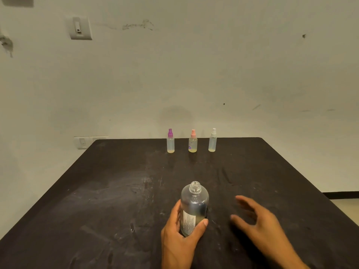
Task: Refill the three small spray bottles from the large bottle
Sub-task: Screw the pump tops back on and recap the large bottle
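Dark table (97,200) bears the uncapped big bottle (194,206), gripped by the left hand (179,235); right hand (260,220) hovers beside it, fingers spread, empty; three sprays (193,141) beyond it need uncapping next.

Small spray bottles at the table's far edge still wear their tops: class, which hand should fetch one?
Right. The right hand is open and free, while the left hand grips the large bottle.

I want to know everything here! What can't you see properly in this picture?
Head view only:
- Print on the large clear bottle's white label: too small to read.
- That bottle's base: hidden by the left hand gripping it.
- Right hand's forearm: cut off by the bottom edge.
- Purple mark on the pink-capped small spray bottle: too small.
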